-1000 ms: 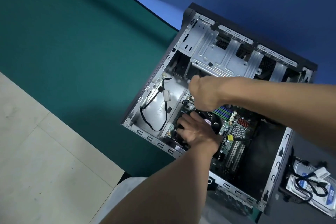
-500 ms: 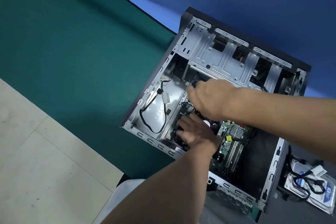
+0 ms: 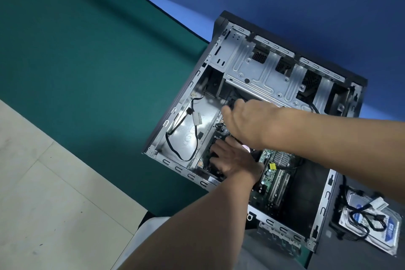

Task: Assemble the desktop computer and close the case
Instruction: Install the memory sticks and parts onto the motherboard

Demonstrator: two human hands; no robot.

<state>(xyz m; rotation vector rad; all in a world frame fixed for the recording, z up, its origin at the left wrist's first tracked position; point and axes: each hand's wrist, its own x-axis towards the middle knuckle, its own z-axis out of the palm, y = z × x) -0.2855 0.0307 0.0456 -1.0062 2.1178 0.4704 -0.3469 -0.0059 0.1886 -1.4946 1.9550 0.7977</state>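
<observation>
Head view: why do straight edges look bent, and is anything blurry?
Head view: the wide-angle lens likely bows the dark green floor mat's far edge; the right hand, pinching a black cable, is motion-smeared; the blue-labelled hard drive looks soft.

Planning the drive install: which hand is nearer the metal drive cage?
Right. The right hand is at the lower edge of the drive cage; the left hand rests farther down, on the motherboard.
</observation>
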